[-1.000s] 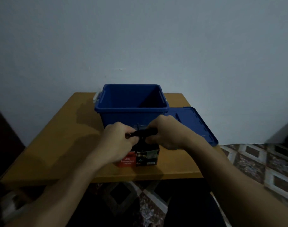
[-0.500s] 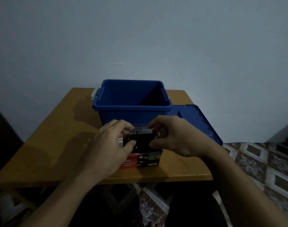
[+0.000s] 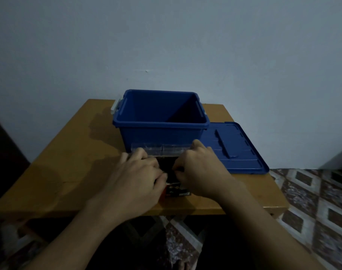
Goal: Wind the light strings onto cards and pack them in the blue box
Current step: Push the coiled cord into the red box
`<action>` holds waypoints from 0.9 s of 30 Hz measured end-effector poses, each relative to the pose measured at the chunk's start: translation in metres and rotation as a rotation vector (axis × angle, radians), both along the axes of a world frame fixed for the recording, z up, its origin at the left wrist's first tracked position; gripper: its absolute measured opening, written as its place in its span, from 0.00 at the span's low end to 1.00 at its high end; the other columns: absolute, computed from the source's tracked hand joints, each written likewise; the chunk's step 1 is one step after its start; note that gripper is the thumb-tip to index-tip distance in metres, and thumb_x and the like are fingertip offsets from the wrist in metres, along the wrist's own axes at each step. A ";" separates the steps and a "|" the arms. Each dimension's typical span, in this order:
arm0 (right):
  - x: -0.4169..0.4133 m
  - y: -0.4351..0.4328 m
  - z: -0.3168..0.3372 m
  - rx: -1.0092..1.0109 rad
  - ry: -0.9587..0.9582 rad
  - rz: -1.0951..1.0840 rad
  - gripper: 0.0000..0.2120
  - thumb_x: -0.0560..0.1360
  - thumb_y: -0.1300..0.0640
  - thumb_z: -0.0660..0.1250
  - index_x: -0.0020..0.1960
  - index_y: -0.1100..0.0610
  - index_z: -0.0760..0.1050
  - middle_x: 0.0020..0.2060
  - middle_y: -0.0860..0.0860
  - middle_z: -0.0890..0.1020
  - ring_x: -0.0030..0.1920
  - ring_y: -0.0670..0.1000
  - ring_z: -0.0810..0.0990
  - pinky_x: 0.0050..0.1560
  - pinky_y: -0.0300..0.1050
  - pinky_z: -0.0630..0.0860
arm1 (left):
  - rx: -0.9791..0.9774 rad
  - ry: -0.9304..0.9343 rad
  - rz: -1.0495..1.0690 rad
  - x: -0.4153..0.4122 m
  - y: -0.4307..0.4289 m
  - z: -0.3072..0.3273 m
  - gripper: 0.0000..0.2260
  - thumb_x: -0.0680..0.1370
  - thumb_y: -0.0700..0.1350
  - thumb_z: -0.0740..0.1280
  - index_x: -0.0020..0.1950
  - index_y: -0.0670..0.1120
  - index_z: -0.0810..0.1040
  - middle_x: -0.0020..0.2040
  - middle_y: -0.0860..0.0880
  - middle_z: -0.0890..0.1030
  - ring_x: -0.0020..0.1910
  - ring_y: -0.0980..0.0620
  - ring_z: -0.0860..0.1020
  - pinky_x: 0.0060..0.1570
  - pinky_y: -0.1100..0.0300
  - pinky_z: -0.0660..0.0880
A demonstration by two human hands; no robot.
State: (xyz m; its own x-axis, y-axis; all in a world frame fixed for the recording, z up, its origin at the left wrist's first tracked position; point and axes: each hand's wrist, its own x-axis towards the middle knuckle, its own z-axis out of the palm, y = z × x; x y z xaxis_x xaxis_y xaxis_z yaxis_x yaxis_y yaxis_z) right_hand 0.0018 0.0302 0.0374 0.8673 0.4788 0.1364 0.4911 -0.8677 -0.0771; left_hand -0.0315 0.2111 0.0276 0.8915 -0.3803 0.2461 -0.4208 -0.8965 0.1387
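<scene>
Single head-worn cam, wide-angle, looking fwd and down from above and behind the left hand (image 3: 139, 172) and right hand (image 3: 201, 170). Close range: forearms fill the lower frame. Surface (image 3: 72, 156) spreads beyond the hands; wall (image 3: 166, 39) fills the upper half. No 2nd view.

Two bare forearms, left hand (image 3: 136, 173), right hand (image 3: 200, 170), no sleeves
</scene>
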 end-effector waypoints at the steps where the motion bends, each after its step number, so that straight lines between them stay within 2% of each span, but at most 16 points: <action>1: 0.002 0.001 0.002 -0.028 0.035 0.014 0.12 0.81 0.48 0.61 0.53 0.50 0.82 0.44 0.48 0.77 0.51 0.50 0.64 0.51 0.50 0.68 | 0.024 0.021 -0.007 -0.001 0.000 0.001 0.21 0.83 0.59 0.49 0.42 0.57 0.78 0.46 0.62 0.74 0.54 0.57 0.64 0.55 0.54 0.63; 3: 0.004 0.000 0.008 0.005 0.123 0.050 0.12 0.81 0.49 0.61 0.51 0.49 0.82 0.43 0.48 0.78 0.49 0.49 0.67 0.50 0.47 0.69 | -0.037 0.046 -0.036 -0.001 0.002 0.002 0.21 0.82 0.61 0.48 0.42 0.59 0.78 0.47 0.62 0.74 0.54 0.58 0.65 0.55 0.55 0.64; 5: 0.002 -0.010 0.015 0.219 0.205 0.059 0.10 0.81 0.52 0.63 0.53 0.49 0.83 0.43 0.45 0.81 0.46 0.47 0.76 0.49 0.37 0.72 | -0.303 0.005 -0.043 -0.001 0.009 -0.002 0.17 0.81 0.59 0.53 0.46 0.59 0.81 0.49 0.63 0.76 0.54 0.61 0.69 0.55 0.60 0.66; 6: 0.001 -0.016 0.018 0.344 0.222 0.025 0.09 0.81 0.54 0.64 0.55 0.50 0.83 0.43 0.42 0.81 0.45 0.43 0.79 0.44 0.31 0.72 | -0.428 -0.038 -0.024 0.000 0.014 -0.005 0.15 0.80 0.57 0.57 0.50 0.57 0.83 0.51 0.63 0.77 0.55 0.61 0.71 0.55 0.65 0.67; 7: -0.001 -0.023 0.019 0.447 0.212 -0.018 0.08 0.81 0.54 0.64 0.57 0.50 0.82 0.43 0.39 0.80 0.44 0.40 0.79 0.41 0.29 0.73 | -0.505 -0.079 0.009 0.001 0.019 -0.007 0.13 0.80 0.55 0.60 0.54 0.53 0.83 0.53 0.62 0.77 0.55 0.61 0.73 0.54 0.68 0.68; 8: -0.002 -0.031 0.018 0.509 0.191 -0.053 0.08 0.81 0.53 0.65 0.58 0.48 0.80 0.44 0.37 0.79 0.45 0.38 0.79 0.41 0.29 0.73 | -0.542 -0.097 0.045 0.002 0.023 -0.008 0.11 0.81 0.52 0.63 0.56 0.51 0.83 0.54 0.61 0.77 0.55 0.60 0.75 0.53 0.69 0.70; 10: -0.004 -0.048 0.012 0.550 0.216 -0.113 0.09 0.80 0.49 0.66 0.60 0.46 0.77 0.49 0.37 0.79 0.50 0.38 0.79 0.48 0.34 0.75 | -0.569 -0.080 0.108 0.001 0.030 -0.010 0.10 0.80 0.48 0.67 0.58 0.49 0.82 0.54 0.61 0.77 0.53 0.63 0.76 0.47 0.73 0.70; 12: -0.009 -0.059 0.007 0.589 0.355 -0.157 0.13 0.79 0.46 0.65 0.62 0.46 0.75 0.55 0.41 0.81 0.54 0.41 0.80 0.54 0.43 0.79 | -0.592 -0.049 0.154 -0.002 0.032 -0.012 0.09 0.78 0.46 0.69 0.58 0.50 0.82 0.53 0.62 0.77 0.51 0.67 0.76 0.43 0.78 0.68; 13: -0.012 -0.062 0.005 0.629 0.433 -0.171 0.14 0.79 0.47 0.66 0.64 0.46 0.73 0.56 0.43 0.81 0.53 0.42 0.82 0.54 0.46 0.80 | -0.606 -0.032 0.177 -0.004 0.033 -0.013 0.09 0.78 0.46 0.69 0.57 0.50 0.82 0.53 0.62 0.77 0.51 0.68 0.76 0.41 0.79 0.68; 16: -0.023 -0.066 0.001 0.741 0.537 -0.182 0.13 0.79 0.52 0.68 0.63 0.47 0.74 0.50 0.48 0.84 0.45 0.47 0.85 0.48 0.49 0.84 | -0.651 0.028 0.262 -0.006 0.032 -0.018 0.10 0.77 0.48 0.70 0.58 0.54 0.81 0.51 0.64 0.78 0.48 0.65 0.77 0.37 0.74 0.69; 19: -0.024 -0.062 -0.003 0.816 0.476 -0.207 0.07 0.78 0.58 0.69 0.56 0.53 0.79 0.41 0.52 0.86 0.39 0.50 0.85 0.44 0.48 0.84 | -0.752 0.114 0.291 -0.005 0.031 -0.019 0.08 0.77 0.49 0.70 0.56 0.57 0.81 0.47 0.64 0.81 0.47 0.67 0.78 0.37 0.71 0.73; 21: -0.022 -0.058 -0.003 0.898 0.445 -0.212 0.03 0.78 0.61 0.69 0.49 0.56 0.81 0.37 0.54 0.85 0.37 0.52 0.84 0.42 0.47 0.83 | -0.795 0.132 0.311 -0.005 0.028 -0.019 0.06 0.78 0.47 0.70 0.53 0.57 0.82 0.46 0.61 0.83 0.46 0.64 0.80 0.36 0.69 0.75; 24: -0.018 -0.049 -0.003 1.028 0.381 -0.222 0.04 0.77 0.63 0.69 0.45 0.59 0.82 0.36 0.54 0.85 0.37 0.52 0.84 0.41 0.45 0.83 | -0.781 0.063 0.338 -0.004 0.023 -0.016 0.05 0.77 0.42 0.71 0.46 0.52 0.84 0.42 0.58 0.82 0.40 0.61 0.80 0.32 0.70 0.71; 27: -0.013 -0.033 -0.003 1.116 0.277 -0.229 0.03 0.76 0.62 0.71 0.45 0.57 0.83 0.38 0.52 0.86 0.39 0.49 0.85 0.40 0.42 0.82 | -0.727 -0.047 0.293 -0.004 0.016 -0.009 0.05 0.76 0.40 0.72 0.44 0.48 0.86 0.39 0.58 0.80 0.38 0.61 0.78 0.33 0.66 0.70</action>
